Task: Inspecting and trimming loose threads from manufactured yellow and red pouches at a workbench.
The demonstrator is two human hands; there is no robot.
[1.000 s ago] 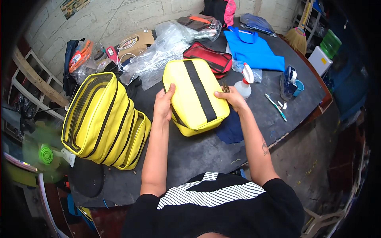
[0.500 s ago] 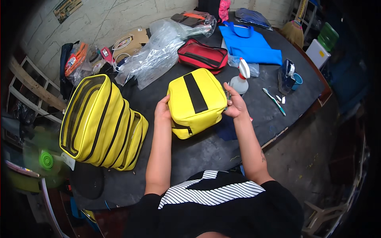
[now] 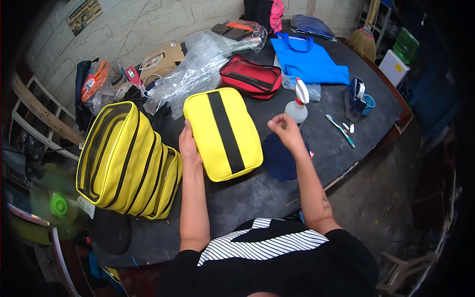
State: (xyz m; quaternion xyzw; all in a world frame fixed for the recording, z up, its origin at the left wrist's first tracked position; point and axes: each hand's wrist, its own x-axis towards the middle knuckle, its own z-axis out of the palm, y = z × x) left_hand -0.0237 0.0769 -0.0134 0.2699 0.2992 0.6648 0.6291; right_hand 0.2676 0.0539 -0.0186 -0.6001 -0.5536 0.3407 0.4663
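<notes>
A yellow rectangular zip bag [image 3: 203,131] with a black strap down its middle is held up over the table, its broad face toward me. My left hand [image 3: 189,146] is closed on its left edge, the fingers hidden behind it. My right hand [image 3: 287,131] is raised apart from the bag's right side, fingers curled in, with a small dark bit of something I cannot make out between them. Just beyond it stands a spray bottle [image 3: 297,106] with a white and red head. A dark blue cloth [image 3: 279,157] lies under that hand. Several matching yellow bags [image 3: 129,163] stand nested in a row at left.
Behind lie a red zip bag [image 3: 250,75], clear plastic wrapping [image 3: 183,74] and a blue tote bag [image 3: 316,62]. A green and white toothbrush [image 3: 340,131] and a blue cup [image 3: 369,102] are at right. The dark table's edge [image 3: 341,175] runs along the right.
The held yellow bag has turned so its broad strapped face shows, and has shifted left. My right hand has let go of its side and moved apart, fingers curling.
</notes>
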